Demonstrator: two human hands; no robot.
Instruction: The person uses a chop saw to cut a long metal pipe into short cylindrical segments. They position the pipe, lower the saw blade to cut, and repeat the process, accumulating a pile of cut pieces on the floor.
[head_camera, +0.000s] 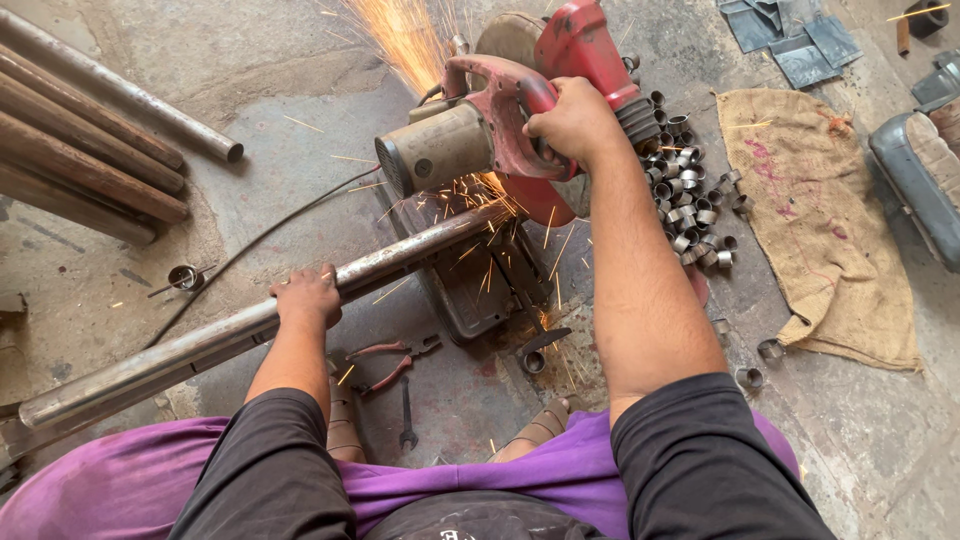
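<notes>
Pipe: a long, round, dull grey steel pipe (230, 335) is lying across the saw's base, under the blade.
Saw: the red, worn saw (520, 110) is throwing orange sparks.
Rings: short cut rings (690, 215) are lying heaped on concrete.
Left hand: the left hand (308, 295) is wrapping its fingers over the pipe.
Right hand: the right hand (572, 122) is clenching the saw handle.

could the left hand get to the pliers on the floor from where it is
Probably yes, but not as things stand: the left hand is wrapped around the long steel pipe. The pliers lie on open floor just beside that forearm, with nothing over them, so it would have to let go of the pipe first.
</notes>
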